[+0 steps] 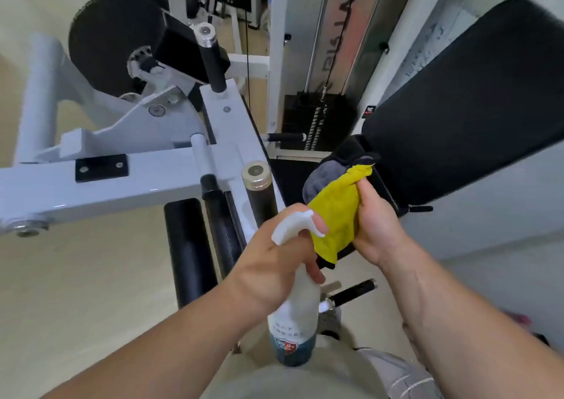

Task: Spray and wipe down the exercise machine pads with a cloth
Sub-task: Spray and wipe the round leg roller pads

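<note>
My left hand [274,264] grips a white spray bottle [297,313] by its neck, a finger on the white trigger, nozzle close to the cloth. My right hand [378,224] is closed on a bunched yellow cloth [334,215] with a grey underside. Both hands are held together at centre frame, just in front of the black seat pad [345,163]. A large black back pad [476,99] slopes up to the right. A black round roller pad [110,41] sits at the upper left, and a long black roller pad [186,249] lies low beside the frame.
The white steel frame [122,172] of the machine crosses the left and centre, with black handle grips [259,197] sticking up near my hands. A black weight stack [317,120] and cable stand behind. Beige floor [76,276] lies at the lower left.
</note>
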